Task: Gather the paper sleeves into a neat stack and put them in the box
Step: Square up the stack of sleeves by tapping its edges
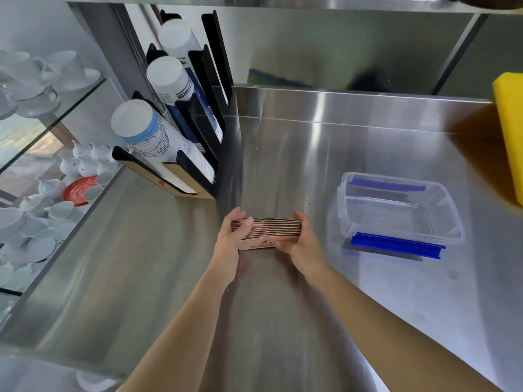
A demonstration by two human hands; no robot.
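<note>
A stack of brown paper sleeves [268, 229] stands on edge on the steel counter, squeezed between both hands. My left hand [230, 240] presses its left end, fingers curled over the top. My right hand [302, 244] cups the right end. The sleeves look aligned, with a printed pale face turned toward me. The clear plastic box [450, 219] with blue clips sits open and empty on the counter, to the right of the stack and apart from my hands.
A black rack with three tubes of stacked paper cups [167, 131] stands at the back left. A glass cabinet of white crockery [42, 193] lies to the left. A yellow sponge-like block [509, 131] is at the right edge. The steel counter [283, 321] stretches toward me.
</note>
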